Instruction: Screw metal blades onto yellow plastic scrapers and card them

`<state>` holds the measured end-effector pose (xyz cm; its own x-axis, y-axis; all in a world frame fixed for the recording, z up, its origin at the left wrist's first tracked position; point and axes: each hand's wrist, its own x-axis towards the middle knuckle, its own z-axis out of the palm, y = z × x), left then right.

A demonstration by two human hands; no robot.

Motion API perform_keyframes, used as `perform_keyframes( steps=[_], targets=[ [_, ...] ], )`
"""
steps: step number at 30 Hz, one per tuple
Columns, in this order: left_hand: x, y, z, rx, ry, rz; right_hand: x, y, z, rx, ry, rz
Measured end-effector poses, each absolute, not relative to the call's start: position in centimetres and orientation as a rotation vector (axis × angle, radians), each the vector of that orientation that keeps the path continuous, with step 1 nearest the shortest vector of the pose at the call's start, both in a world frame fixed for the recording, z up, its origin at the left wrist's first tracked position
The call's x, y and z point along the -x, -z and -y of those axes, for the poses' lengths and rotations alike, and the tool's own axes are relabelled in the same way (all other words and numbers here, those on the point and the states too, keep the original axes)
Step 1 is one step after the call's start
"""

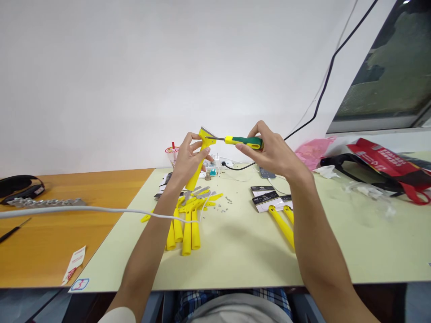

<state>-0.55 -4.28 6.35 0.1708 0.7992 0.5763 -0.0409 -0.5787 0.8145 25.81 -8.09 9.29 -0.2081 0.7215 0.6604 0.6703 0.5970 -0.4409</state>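
Note:
My left hand [192,157] grips a yellow scraper [198,167] by its handle, blade end up, above the table. Closed around the green and yellow handle of a screwdriver [245,141] is my right hand [269,148]. The screwdriver lies nearly level, and its tip meets the scraper's head near the blade. Below my left hand, several yellow scraper handles [187,233] are piled with loose grey blades. Small metal screws [222,207] are scattered beside the pile. On the right, yellow scrapers [282,226] with black and white cards [267,200] lie partly behind my right forearm.
A white cable [101,209] crosses in front of my left forearm. At the back stand a cup [171,153] and a phone [266,172]. A red bag [387,163] and pink plastic [313,152] lie right. Headphones [20,188] and another screwdriver [13,231] are left.

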Motion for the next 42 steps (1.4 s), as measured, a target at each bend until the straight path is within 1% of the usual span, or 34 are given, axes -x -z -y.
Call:
perform_keyframes(
  steps=[7, 10, 17, 27, 33, 42],
  targets=[
    [0.1, -6.1, 4.4, -1.742, -1.464, -0.701, -25.3, -9.7, 8.2, 1.131, 0.185, 1.858],
    [0.0, -6.0, 4.4, -1.749, -1.458, -0.708, -25.2, -9.7, 8.3, 1.136, 0.195, 1.829],
    [-0.3, -5.8, 4.3, -1.719, -1.462, -0.729, -26.2, -9.4, 8.3, 1.05, 0.074, 1.966],
    [-0.6, -6.1, 4.7, -1.708, -1.454, -0.739, -25.9, -9.5, 8.2, 1.004, 0.314, 1.846],
    [-0.5, -6.0, 4.6, -1.675, -1.504, -0.708, -25.5, -9.3, 8.0, 1.086, 0.25, 1.866],
    [-0.5, -4.7, 2.8, -1.603, -1.443, -0.785, -25.6, -9.4, 7.8, 1.078, 0.172, 1.896]
  ],
)
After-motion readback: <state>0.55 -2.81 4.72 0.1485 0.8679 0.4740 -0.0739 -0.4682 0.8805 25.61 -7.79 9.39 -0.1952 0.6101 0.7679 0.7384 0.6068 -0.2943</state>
